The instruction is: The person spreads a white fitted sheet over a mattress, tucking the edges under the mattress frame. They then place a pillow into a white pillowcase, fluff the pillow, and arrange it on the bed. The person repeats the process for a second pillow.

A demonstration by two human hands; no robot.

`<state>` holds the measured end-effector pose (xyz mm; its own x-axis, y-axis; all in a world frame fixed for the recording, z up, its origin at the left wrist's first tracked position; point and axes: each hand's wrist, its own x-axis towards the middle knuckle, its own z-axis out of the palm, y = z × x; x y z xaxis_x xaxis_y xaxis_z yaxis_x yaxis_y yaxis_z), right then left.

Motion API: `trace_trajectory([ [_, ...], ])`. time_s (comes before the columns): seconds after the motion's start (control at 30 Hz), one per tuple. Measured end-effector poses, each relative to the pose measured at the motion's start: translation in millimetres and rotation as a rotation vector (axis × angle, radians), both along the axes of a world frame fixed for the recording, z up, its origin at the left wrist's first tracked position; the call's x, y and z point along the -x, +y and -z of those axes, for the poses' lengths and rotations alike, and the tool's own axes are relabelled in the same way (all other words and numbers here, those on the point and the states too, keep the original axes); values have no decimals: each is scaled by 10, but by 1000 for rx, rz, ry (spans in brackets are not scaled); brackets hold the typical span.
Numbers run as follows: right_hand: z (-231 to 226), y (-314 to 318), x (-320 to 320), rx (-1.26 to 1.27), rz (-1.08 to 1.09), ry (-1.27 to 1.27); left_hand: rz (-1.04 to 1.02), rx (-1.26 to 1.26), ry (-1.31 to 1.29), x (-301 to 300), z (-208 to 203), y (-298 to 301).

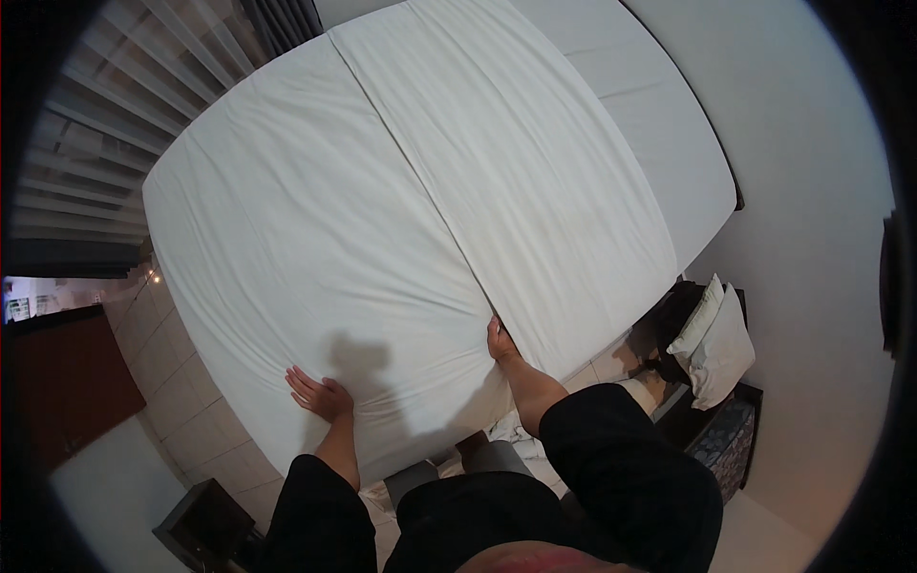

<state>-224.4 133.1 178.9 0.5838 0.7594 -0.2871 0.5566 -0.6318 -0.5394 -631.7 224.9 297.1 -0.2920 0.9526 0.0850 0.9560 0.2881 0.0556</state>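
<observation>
- As I look on remotely, the folded band of white sheet [516,181] lies ahead, its long edge running away and leftward across the bed [659,143] from my right hand [501,342].
- That hand is nearer, touching the edge's near end; whether its fingers clamp cloth, I cannot tell.
- My left hand [325,399], fingers slightly apart, is over the creased lower sheet [277,220], well apart from the fold.
- Around: tiled floor [196,411], sheer curtains [143,86] left, pillows [718,353] right.

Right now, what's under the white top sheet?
Beyond the right edge of the white top sheet, a pale lower sheet shows; whatever lies beneath the top sheet is covered.
</observation>
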Motion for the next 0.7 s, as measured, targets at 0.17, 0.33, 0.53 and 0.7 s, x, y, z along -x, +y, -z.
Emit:
trace_trajectory([
  [0.17, 107, -82, 22, -43, 19, -38, -14, -4, 38, 37, 91, -64],
  [0.33, -351, 24, 87, -304, -23, -193, 46, -80, 34, 64, 69, -34],
  [0.53, -1300, -852, 353, -224, 176, -206, 59, -132, -235, -141, 33, -139],
  [0.7, -1043, -1614, 298, -314, 289, -282, 197, 308, -1421, -1762, 158, -171],
])
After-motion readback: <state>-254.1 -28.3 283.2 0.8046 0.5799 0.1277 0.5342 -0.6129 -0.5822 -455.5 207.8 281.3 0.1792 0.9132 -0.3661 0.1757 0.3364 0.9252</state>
